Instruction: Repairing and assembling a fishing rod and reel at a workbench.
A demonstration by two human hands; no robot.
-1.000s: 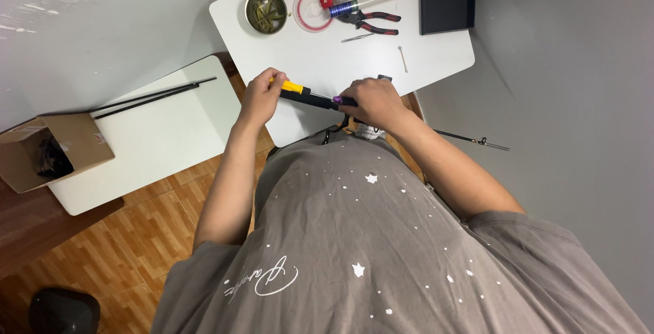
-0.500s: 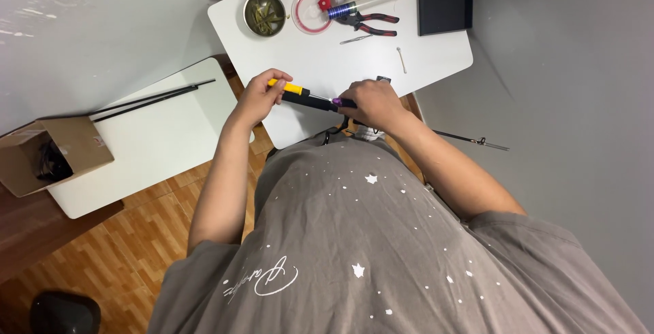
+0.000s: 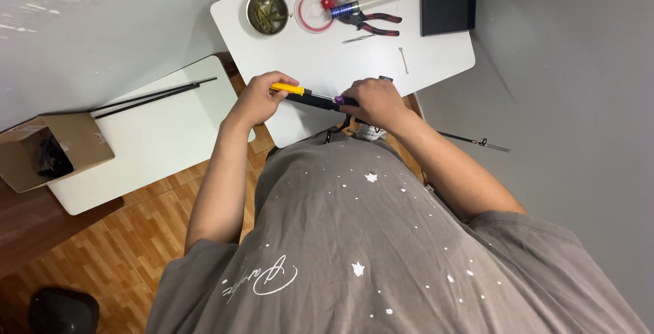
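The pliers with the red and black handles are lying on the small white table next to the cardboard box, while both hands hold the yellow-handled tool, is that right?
Not quite. In the head view the pliers lie on the upper white table, beside the round red-rimmed container, not near the cardboard box. The rest stands: the left hand and right hand both hold the yellow-handled tool.

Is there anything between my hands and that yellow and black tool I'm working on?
Nothing visible: the left hand grips the tool at its yellow end, and the right hand closes over its dark end.
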